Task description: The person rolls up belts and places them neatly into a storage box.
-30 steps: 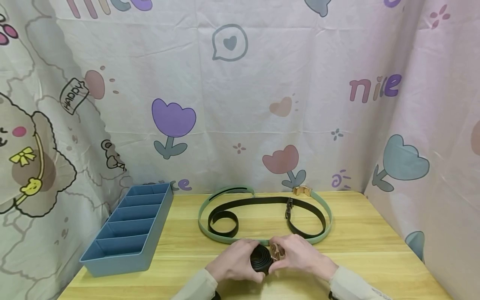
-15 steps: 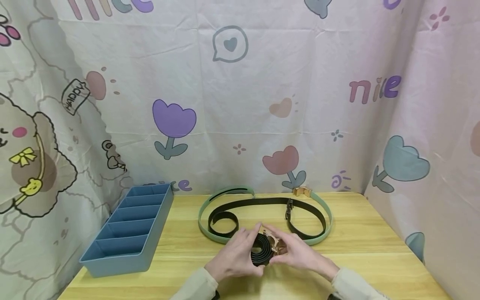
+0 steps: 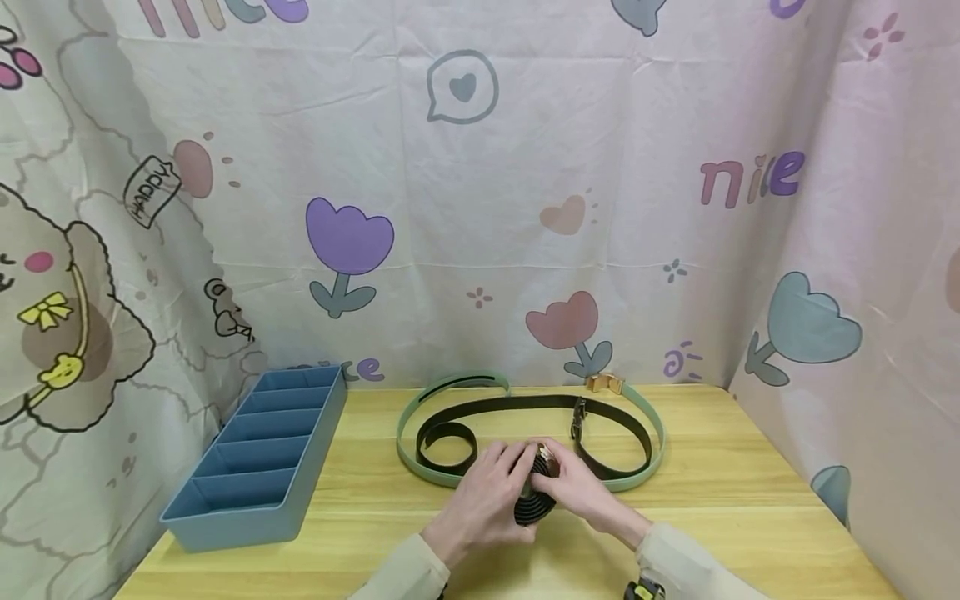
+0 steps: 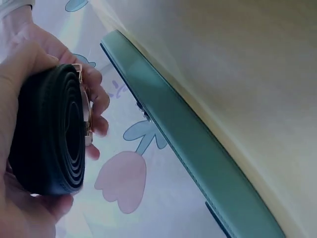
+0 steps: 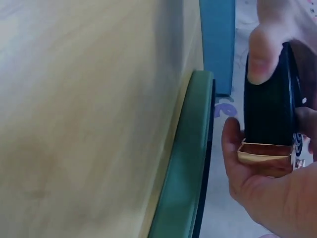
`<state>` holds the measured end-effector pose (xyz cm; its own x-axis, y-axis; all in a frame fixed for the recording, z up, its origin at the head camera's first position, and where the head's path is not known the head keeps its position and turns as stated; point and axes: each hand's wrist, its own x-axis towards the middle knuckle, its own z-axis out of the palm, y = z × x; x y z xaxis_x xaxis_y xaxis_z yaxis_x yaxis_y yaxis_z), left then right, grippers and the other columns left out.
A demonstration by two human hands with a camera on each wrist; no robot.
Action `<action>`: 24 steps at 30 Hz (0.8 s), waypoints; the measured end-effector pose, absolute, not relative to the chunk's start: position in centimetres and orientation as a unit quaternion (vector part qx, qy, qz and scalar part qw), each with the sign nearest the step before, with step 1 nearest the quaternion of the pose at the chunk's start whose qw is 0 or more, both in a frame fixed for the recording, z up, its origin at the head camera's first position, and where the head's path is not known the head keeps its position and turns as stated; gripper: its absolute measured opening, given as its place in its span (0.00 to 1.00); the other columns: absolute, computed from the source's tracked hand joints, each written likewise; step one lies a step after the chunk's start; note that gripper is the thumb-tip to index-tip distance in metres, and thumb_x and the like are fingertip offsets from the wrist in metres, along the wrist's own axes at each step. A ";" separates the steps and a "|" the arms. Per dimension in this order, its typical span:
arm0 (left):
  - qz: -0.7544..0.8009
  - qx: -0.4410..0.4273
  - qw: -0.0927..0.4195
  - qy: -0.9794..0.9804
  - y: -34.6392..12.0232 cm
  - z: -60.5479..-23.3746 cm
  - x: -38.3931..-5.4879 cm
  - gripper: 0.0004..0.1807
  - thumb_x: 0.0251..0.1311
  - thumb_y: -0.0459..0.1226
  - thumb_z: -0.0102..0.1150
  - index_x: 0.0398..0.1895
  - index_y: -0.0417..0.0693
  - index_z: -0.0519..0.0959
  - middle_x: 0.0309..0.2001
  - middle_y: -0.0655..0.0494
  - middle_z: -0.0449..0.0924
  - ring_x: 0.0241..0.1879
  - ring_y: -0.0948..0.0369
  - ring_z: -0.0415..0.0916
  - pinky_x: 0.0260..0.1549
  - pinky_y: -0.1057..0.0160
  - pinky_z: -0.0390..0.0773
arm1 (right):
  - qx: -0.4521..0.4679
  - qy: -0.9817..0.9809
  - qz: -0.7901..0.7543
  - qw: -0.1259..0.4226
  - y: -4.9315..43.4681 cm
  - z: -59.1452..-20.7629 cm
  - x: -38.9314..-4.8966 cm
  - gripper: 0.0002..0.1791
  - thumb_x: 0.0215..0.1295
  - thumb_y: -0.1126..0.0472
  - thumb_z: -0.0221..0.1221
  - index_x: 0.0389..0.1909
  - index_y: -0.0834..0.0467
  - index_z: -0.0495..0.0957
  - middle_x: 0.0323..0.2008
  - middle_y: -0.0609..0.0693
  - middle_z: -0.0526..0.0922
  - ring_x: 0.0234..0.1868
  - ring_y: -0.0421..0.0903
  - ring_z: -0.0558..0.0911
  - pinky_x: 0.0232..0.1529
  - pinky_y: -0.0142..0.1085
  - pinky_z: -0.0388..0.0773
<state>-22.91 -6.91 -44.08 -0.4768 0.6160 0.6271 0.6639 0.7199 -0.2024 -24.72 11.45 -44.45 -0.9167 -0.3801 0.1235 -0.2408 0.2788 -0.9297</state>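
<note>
A black belt, rolled into a tight coil, is held between both hands above the front of the table. My left hand grips the coil's left side. My right hand holds its right side, at the buckle end. In the left wrist view the gold-coloured buckle lies against the coil, with the right fingers curled over it. The right wrist view shows the belt's outer face with the buckle by my right hand. Fingers hide part of the coil in the head view.
Behind the hands, a light green belt with a gold buckle lies in a large loop. Inside it rests another black belt, one end curled. A blue divided tray with several compartments stands left on the wooden table. Printed cloth hangs behind.
The coil has moved slightly away from the table's front edge and turned in the hands. My right hand has shifted left and closer round the buckle, which now shows less in the head view.
</note>
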 end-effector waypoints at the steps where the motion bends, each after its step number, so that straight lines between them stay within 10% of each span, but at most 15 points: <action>1: -0.044 -0.376 0.345 -0.859 -6.9 -44.1 -22.9 0.57 0.28 0.60 0.72 0.66 0.42 0.68 0.56 0.51 0.76 0.47 0.58 0.72 0.49 0.60 0.76 | -0.193 0.799 -0.566 0.064 11.4 -44.5 -24.8 0.27 0.65 0.62 0.59 0.65 0.56 0.68 0.55 0.57 0.77 0.50 0.46 0.79 0.44 0.34 0.78; 10: -0.319 -0.300 0.126 -0.890 -7.5 -43.1 -23.2 0.49 0.55 0.66 0.59 0.75 0.53 0.58 0.67 0.49 0.68 0.64 0.52 0.69 0.59 0.47 0.72 | -0.185 0.793 -0.575 0.077 11.6 -44.5 -25.2 0.40 0.67 0.60 0.58 0.76 0.51 0.51 0.67 0.65 0.63 0.60 0.56 0.71 0.52 0.43 0.73; 16: -0.398 -0.282 -0.042 -0.872 -8.6 -41.9 -23.8 0.32 0.68 0.54 0.51 0.74 0.67 0.58 0.60 0.52 0.77 0.58 0.56 0.75 0.54 0.48 0.75 | -0.303 0.800 -0.505 0.113 11.7 -44.3 -25.2 0.54 0.68 0.64 0.56 0.76 0.44 0.22 0.78 0.59 0.32 0.75 0.58 0.52 0.60 0.31 0.66; 24: -0.365 -0.312 -0.026 -0.877 -8.9 -41.6 -24.0 0.23 0.68 0.50 0.54 0.65 0.63 0.72 0.38 0.63 0.83 0.31 0.70 0.75 0.32 0.68 0.74 | -0.330 0.787 -0.505 0.127 11.3 -44.4 -25.1 0.57 0.67 0.62 0.57 0.75 0.39 0.20 0.77 0.60 0.42 0.74 0.59 0.57 0.62 0.32 0.67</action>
